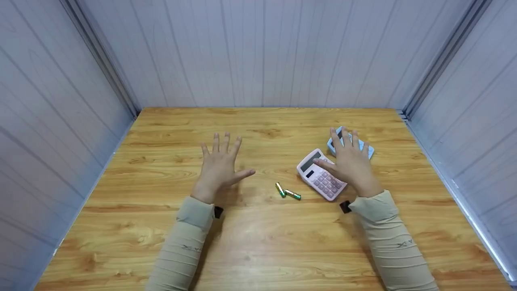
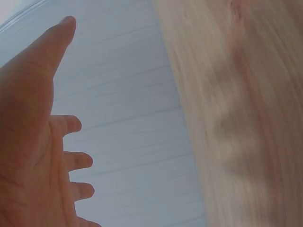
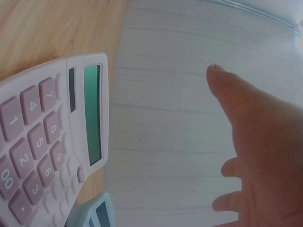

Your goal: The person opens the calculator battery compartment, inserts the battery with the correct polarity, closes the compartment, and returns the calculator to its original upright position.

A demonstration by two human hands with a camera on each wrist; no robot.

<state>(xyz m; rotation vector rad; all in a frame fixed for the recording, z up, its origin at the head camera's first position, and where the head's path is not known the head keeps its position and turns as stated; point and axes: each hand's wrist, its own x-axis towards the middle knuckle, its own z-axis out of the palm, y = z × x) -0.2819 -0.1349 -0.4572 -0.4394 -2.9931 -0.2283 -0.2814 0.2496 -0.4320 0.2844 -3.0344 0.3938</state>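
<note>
My left hand [image 1: 218,167] is spread above the table left of centre, fingers straight and thumb out, with nothing in it. In the left wrist view its shadow falls on the wood beside the palm [image 2: 33,156]. My right hand [image 1: 353,165] is spread too and holds nothing; it overlaps both calculators in the head view. The pink calculator [image 1: 323,180] lies keys up, with its screen end pointing away to the left. Behind it the light blue calculator [image 1: 365,148] is partly hidden by the right fingers. Two green-and-gold batteries [image 1: 293,194] lie between the hands, nearer the pink calculator.
The wood-grain table [image 1: 250,250] is bounded by pale panelled walls [image 1: 242,52] at the back and both sides. Small black devices [image 1: 345,207] sit at the wrists, by the beige sleeves [image 1: 387,238].
</note>
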